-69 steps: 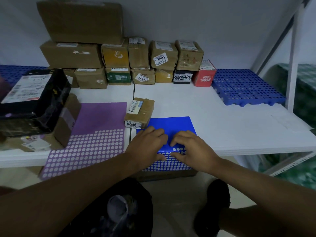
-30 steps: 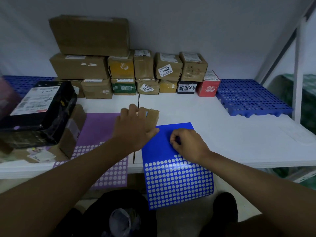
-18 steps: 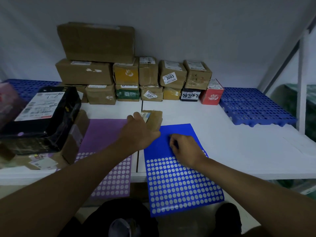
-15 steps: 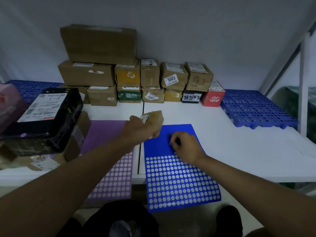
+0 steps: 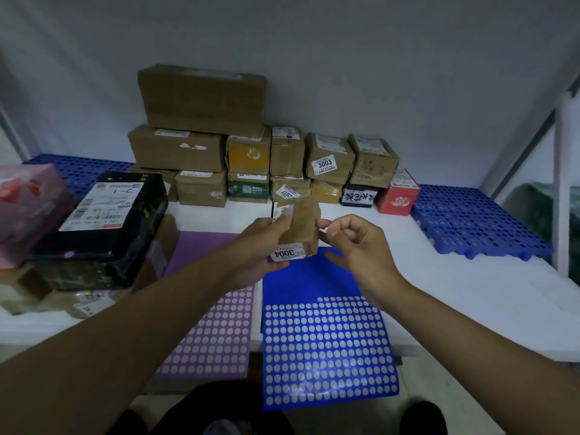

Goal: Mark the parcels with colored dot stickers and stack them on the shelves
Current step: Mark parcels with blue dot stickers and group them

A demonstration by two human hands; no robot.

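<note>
Small parcel lifted above the blue sticker sheet

The left hand (image 5: 260, 243) grips the brown parcel (image 5: 299, 229) labelled 3004 above the blue sticker sheet (image 5: 326, 340); the right hand (image 5: 361, 246), just right of the parcel, has fingers curled, fingertip at its edge.

White label reading "3004", seen upside down, on the lower end of the small brown parcel (image 5: 299, 229) at frame centre. White label reading "3003" on a brown box (image 5: 329, 158) in the upper row of the stack at the back. Tilted white label, apparently "3011", on the brown box (image 5: 290, 191) beneath. The printed label on the black parcel (image 5: 103, 221) at left is too small to read.
</note>
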